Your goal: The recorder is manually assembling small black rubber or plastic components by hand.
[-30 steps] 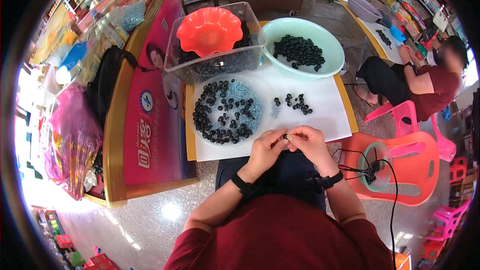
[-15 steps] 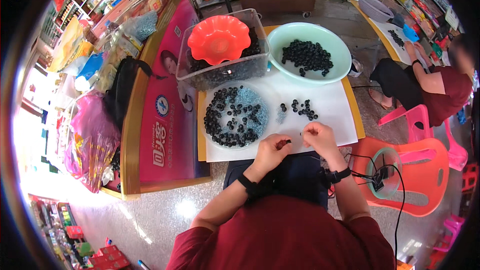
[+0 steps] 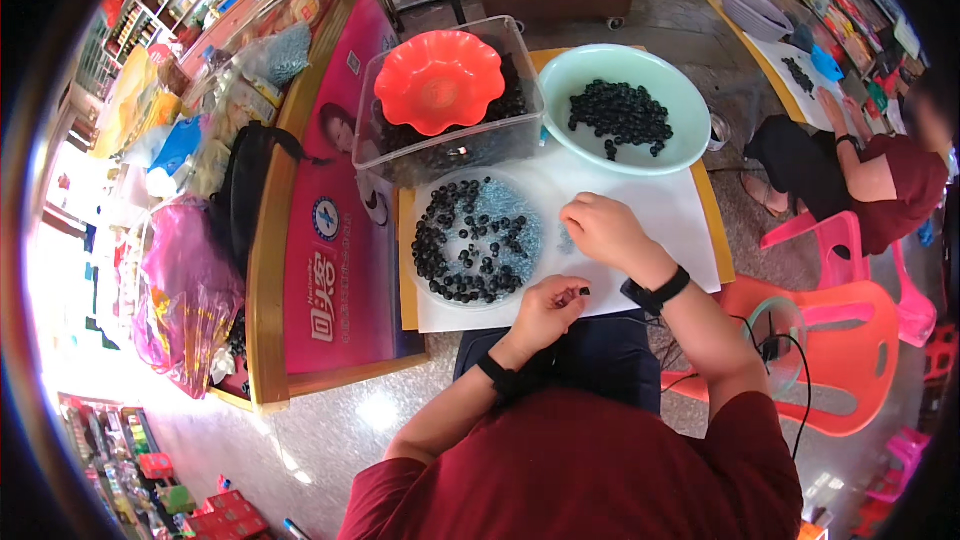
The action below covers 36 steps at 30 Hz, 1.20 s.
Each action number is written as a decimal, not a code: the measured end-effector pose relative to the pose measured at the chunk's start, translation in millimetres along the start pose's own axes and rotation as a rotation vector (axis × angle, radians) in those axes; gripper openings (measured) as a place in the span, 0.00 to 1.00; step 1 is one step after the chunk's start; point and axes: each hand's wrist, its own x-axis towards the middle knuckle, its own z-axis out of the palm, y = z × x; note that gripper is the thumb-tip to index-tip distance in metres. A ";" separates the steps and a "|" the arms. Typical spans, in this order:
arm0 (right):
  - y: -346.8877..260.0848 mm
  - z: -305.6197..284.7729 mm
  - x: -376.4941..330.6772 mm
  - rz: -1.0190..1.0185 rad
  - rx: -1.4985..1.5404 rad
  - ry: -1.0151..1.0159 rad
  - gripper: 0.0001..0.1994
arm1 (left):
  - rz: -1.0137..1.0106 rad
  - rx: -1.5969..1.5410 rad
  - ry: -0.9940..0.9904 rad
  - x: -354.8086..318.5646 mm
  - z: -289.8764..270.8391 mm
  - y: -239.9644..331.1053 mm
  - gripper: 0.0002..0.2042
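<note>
Left hand (image 3: 548, 308) curled nearly shut at near edge of white sheet (image 3: 660, 210), pinching one small black bead (image 3: 585, 291) between fingertips. Right hand (image 3: 603, 228) loosely closed, palm down on sheet, just right of clear plate (image 3: 540, 190) of beads; anything held under it cannot be told. Green bowl (image 3: 680, 100) of beads beyond.
</note>
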 end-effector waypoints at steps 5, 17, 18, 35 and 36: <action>14.3 16.4 32.9 -0.093 -0.224 -0.345 0.05 | -0.018 -0.044 -0.025 -0.5 -4.3 -0.5 0.09; -11.3 -26.9 9.8 0.264 0.331 -0.224 0.03 | -0.048 -0.119 -0.105 4.1 -10.6 0.2 0.11; -14.6 -32.9 -1.6 0.392 0.536 -0.259 0.02 | -0.059 -0.111 -0.094 3.6 -10.3 -1.2 0.12; -32.9 -6.5 -98.4 0.654 0.973 -0.087 0.04 | 0.104 0.016 -0.013 1.3 -5.1 -4.0 0.11; -35.9 -4.5 -100.2 0.652 0.931 -0.035 0.06 | 0.067 0.011 -0.021 0.1 -6.7 -2.4 0.11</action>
